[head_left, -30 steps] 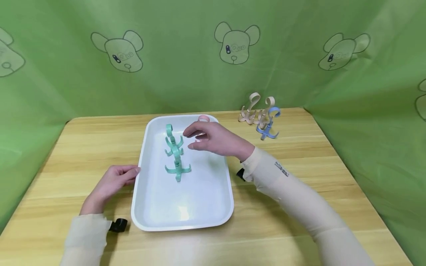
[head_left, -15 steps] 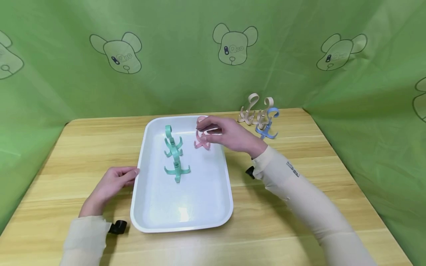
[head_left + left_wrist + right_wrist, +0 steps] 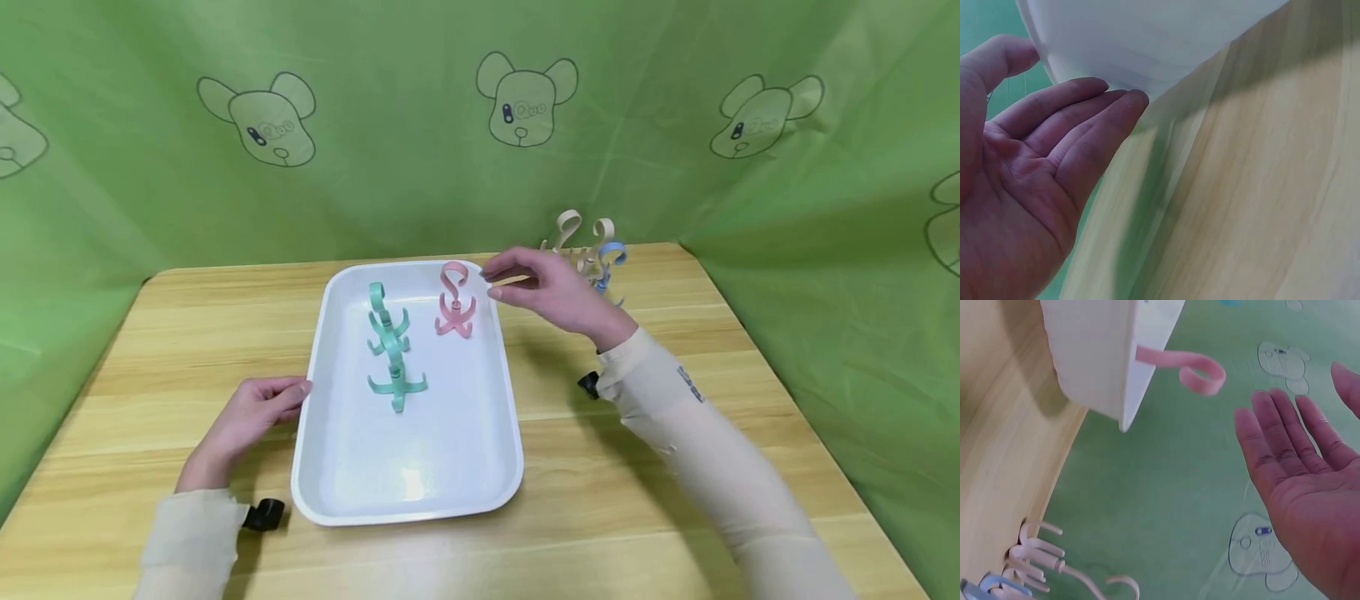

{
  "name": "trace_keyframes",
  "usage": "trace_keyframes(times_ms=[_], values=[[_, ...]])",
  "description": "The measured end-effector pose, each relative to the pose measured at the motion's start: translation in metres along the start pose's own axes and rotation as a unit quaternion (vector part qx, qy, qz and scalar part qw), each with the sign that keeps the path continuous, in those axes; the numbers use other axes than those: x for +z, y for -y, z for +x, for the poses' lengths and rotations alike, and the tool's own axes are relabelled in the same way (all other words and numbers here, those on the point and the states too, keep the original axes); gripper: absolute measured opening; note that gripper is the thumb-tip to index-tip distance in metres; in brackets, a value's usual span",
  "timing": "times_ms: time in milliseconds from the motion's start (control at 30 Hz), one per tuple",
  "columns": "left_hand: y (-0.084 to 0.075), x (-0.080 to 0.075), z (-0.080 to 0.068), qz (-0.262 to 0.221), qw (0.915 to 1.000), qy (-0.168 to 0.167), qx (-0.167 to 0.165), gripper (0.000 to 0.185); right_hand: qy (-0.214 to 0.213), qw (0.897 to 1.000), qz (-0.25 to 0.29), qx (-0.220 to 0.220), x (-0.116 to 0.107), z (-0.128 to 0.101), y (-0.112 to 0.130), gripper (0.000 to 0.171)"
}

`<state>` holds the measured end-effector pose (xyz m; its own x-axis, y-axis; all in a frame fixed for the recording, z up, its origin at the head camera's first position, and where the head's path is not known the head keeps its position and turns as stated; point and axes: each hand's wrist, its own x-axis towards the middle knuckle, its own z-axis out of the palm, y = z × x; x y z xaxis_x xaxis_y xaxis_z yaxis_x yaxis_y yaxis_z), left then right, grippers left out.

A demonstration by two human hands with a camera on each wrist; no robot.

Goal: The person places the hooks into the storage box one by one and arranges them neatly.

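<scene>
A white tray point(image 3: 408, 467) lies on the wooden table. Its left rim is held by my left hand point(image 3: 258, 412), thumb at the edge and fingertips against the outer wall in the left wrist view point(image 3: 1041, 150). Inside the tray stand a pink multi-arm hook point(image 3: 455, 312) at the far right and two green multi-arm hooks point(image 3: 397, 386) left of the middle, one behind the other. My right hand point(image 3: 566, 292) hovers past the tray's far right corner, fingers extended and holding nothing. In the right wrist view the pink hook's curl point(image 3: 1200, 372) shows apart from the fingertips.
Behind my right hand, two beige hooks point(image 3: 568, 223) and a blue hook point(image 3: 613, 252) stand at the table's back right, partly covered by it. A green curtain point(image 3: 405, 192) with bear-like heads encloses the back and sides. Wooden table point(image 3: 675, 367) surrounds the tray.
My right hand moved from over the middle of the tray, across the pink hook, to beyond the right rim, uncovering that hook. My left hand stays at the tray.
</scene>
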<state>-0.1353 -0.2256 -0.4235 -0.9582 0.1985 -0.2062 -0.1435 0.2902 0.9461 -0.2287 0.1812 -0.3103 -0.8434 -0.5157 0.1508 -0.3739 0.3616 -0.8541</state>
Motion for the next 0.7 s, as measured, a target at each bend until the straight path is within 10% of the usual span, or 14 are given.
trace_keyframes(times_ms=[700], values=[[0.001, 0.001, -0.001, -0.006, 1.0000, 0.000, -0.001, 0.051, -0.111, 0.993, -0.020, 0.042, -0.051, -0.009, -0.032, 0.036]])
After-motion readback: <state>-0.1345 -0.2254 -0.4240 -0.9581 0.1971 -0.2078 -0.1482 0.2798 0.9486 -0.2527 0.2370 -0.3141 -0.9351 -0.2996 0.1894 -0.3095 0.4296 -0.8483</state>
